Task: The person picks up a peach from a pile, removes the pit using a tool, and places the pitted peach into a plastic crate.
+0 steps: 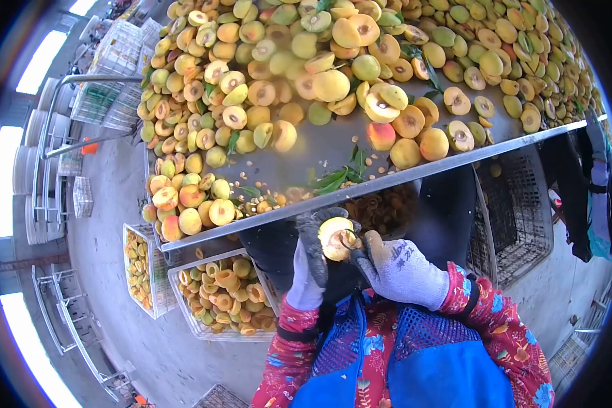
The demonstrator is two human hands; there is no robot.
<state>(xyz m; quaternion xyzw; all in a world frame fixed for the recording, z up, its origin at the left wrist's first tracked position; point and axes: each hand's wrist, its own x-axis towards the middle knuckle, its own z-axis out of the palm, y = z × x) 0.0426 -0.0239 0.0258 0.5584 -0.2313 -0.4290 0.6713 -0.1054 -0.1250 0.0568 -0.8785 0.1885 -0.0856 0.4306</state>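
Note:
My left hand (pixel 311 248), in a grey-coated glove, is closed around a peach half (pixel 334 238) with its pale cut face turned up. My right hand (pixel 394 265), gloved with handwriting on the back, is closed close beside it. A small tool with a thin dark end (pixel 350 239) shows between the right fingers and touches the cut face; its handle is hidden in the grip. Just beyond both hands runs the metal edge of a worktable (pixel 387 182). Halved peaches (pixel 408 121), several with pits, are heaped on it.
Below the table on the left stand a white crate (pixel 228 330) of hollowed peach halves and another filled crate (pixel 146 272). Pits (pixel 381 214) lie under the table edge. A dark-lined crate (pixel 517 217) is at right. Near the right edge is another person's sleeve (pixel 598 173).

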